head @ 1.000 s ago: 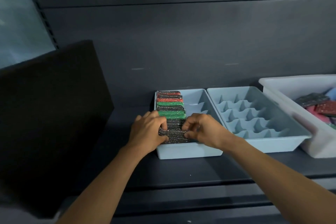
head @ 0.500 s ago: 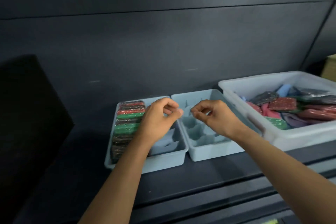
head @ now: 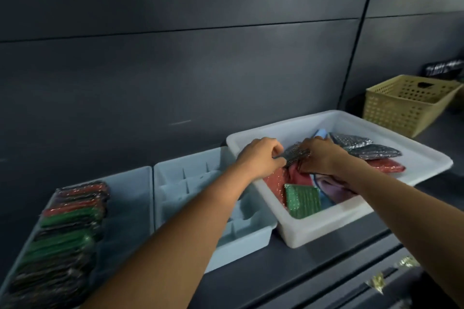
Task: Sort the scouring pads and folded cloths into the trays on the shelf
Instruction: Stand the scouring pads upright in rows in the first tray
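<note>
A white bin [head: 424, 160] on the shelf holds loose scouring pads and folded cloths: a green pad [head: 302, 200], a red pad [head: 388, 165], silver pads [head: 374, 151] and a pink cloth [head: 334, 189]. My left hand [head: 261, 158] and my right hand [head: 324, 158] both pinch one silver scouring pad [head: 293, 153] over the bin's left part. To the left stands a light blue tray [head: 135, 198] with a row of red, green and dark pads [head: 67, 228] packed on edge. Between it and the bin sits a second blue divided tray [head: 251, 241], partly hidden by my left forearm.
A yellow perforated basket [head: 406, 105] stands at the right behind the bin. A dark wall panel closes the back of the shelf. The shelf's front edge [head: 326, 273] runs below the trays, with drawers under it.
My view swung right. Both hands left the row of pads in the left tray, crossed over the divided tray, and now pinch a silver pad inside the white bin.
</note>
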Action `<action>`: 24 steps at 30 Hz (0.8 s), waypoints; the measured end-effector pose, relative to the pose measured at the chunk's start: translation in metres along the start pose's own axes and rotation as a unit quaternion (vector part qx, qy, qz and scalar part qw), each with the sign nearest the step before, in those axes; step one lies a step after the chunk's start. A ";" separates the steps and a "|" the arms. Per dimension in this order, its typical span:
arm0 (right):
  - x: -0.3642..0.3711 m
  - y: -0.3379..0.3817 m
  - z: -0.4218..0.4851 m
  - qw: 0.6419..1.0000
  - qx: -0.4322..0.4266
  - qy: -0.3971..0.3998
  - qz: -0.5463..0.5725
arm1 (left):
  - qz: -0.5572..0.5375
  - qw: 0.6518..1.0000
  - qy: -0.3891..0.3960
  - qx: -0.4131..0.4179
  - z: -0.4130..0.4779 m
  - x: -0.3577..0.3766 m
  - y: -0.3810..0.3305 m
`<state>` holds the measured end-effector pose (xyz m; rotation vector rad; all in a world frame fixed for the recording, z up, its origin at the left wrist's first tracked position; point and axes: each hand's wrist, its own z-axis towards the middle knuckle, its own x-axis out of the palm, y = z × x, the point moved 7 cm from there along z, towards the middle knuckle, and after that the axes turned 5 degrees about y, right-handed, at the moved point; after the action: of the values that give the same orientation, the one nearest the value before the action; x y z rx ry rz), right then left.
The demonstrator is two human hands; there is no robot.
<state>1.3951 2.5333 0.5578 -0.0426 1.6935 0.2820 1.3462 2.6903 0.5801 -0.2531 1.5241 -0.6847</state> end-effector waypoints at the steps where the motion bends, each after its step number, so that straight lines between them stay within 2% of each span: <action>1: 0.006 -0.007 0.007 1.000 0.014 0.025 -0.011 | 0.042 0.999 0.030 -0.013 0.012 0.010 0.000; 3: 0.020 -0.016 0.017 0.995 0.021 0.081 -0.044 | 0.129 0.986 0.096 -0.048 0.030 0.030 0.005; 5: 0.027 -0.019 0.024 0.993 0.017 0.092 -0.073 | 0.222 0.960 0.153 -0.076 0.039 0.045 0.010; 8: 0.022 -0.016 0.025 0.993 0.007 0.037 -0.109 | 0.326 0.923 0.187 -0.080 0.043 0.058 0.014; 11: 0.008 -0.003 0.018 0.988 -0.008 -0.023 -0.155 | 0.364 0.917 0.152 -0.062 0.043 0.055 0.009; 16: -0.031 0.019 -0.008 0.952 -0.045 -0.195 -0.230 | 0.229 0.969 0.072 -0.051 0.033 0.025 0.004; 19: -0.054 0.032 -0.033 0.936 -0.070 -0.308 -0.153 | 0.087 0.994 -0.026 -0.056 0.011 -0.006 0.010; 21: -0.065 0.043 -0.048 0.933 -0.090 -0.342 -0.064 | -0.049 0.992 -0.102 -0.060 -0.008 -0.027 0.021; 24: -0.072 0.068 -0.065 0.925 -0.141 -0.345 0.067 | -0.232 0.951 -0.198 -0.050 -0.049 -0.057 0.037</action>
<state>1.3298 2.5764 0.6465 -0.0345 0.9454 0.5700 1.3136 2.7642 0.6032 -0.7961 1.1177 -0.8640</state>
